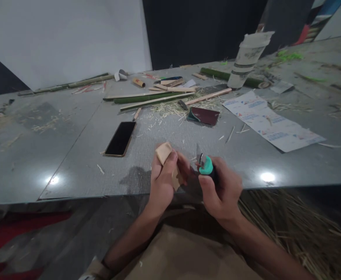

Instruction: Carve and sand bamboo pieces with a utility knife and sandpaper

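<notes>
My left hand (165, 182) is closed around a pale wooden block (164, 152), whose squared end sticks up past the thumb; its lower part shows below the fingers. To the right, my right hand (224, 188) grips a knife (206, 165) with a teal and black handle. A short blade points up and away from me, slightly blurred, a small gap from the left hand's fingers. Both hands are over the front edge of the grey table (80, 171).
Left of the hands lies a phone (120, 139). Beyond are a maroon case (204, 116), a hammer (208, 96), split bamboo strips (155, 99) and shavings. A paper cup (247, 60) stands at the back right, near a printed sheet (272, 122). Bamboo scraps (293, 233) lie on the floor.
</notes>
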`<action>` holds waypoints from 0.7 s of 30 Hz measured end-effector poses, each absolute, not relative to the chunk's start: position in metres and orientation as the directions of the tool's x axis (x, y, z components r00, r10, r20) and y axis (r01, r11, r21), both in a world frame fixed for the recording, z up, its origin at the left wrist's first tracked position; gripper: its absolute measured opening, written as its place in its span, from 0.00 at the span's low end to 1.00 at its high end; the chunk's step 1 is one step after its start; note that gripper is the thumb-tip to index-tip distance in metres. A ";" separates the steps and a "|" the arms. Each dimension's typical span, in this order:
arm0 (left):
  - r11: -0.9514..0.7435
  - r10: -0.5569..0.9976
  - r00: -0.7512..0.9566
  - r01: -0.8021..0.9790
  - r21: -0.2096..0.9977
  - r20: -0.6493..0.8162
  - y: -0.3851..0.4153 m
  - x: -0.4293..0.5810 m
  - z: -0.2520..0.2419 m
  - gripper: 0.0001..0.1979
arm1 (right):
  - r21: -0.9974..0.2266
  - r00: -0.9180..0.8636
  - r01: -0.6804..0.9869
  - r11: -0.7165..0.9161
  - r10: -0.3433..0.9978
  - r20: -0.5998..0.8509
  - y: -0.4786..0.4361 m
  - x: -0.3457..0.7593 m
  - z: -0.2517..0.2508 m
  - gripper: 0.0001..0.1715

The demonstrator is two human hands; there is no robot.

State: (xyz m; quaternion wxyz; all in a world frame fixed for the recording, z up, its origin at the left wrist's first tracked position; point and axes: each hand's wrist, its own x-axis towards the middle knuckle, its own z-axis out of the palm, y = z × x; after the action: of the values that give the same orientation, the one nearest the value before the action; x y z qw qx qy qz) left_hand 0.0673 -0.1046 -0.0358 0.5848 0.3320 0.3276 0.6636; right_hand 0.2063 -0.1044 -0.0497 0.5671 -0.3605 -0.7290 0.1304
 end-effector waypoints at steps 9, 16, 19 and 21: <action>-0.112 0.993 -0.074 -0.500 0.859 0.087 -0.100 0.063 -0.039 0.13 | -0.579 -0.105 0.412 0.704 0.668 0.737 -0.105 0.209 -0.051 0.07; -0.083 0.995 -0.089 -0.529 0.845 0.042 -0.103 0.065 -0.038 0.21 | -0.588 -0.119 0.379 0.714 0.668 0.734 -0.103 0.207 -0.051 0.07; -0.067 0.997 -0.063 -0.557 0.827 0.038 -0.103 0.064 -0.038 0.21 | -0.595 -0.116 0.370 0.714 0.671 0.733 -0.103 0.207 -0.051 0.07; -0.070 0.997 -0.056 -0.585 0.808 0.046 -0.102 0.063 -0.038 0.20 | -0.590 -0.109 0.373 0.716 0.666 0.738 -0.104 0.207 -0.051 0.08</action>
State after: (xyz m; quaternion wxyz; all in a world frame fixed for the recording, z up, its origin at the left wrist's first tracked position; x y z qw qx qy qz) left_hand 0.0634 -0.1021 -0.0383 0.6044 0.3265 0.3154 0.6547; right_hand 0.2073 -0.1036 -0.0514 0.5655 -0.3543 -0.7335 0.1292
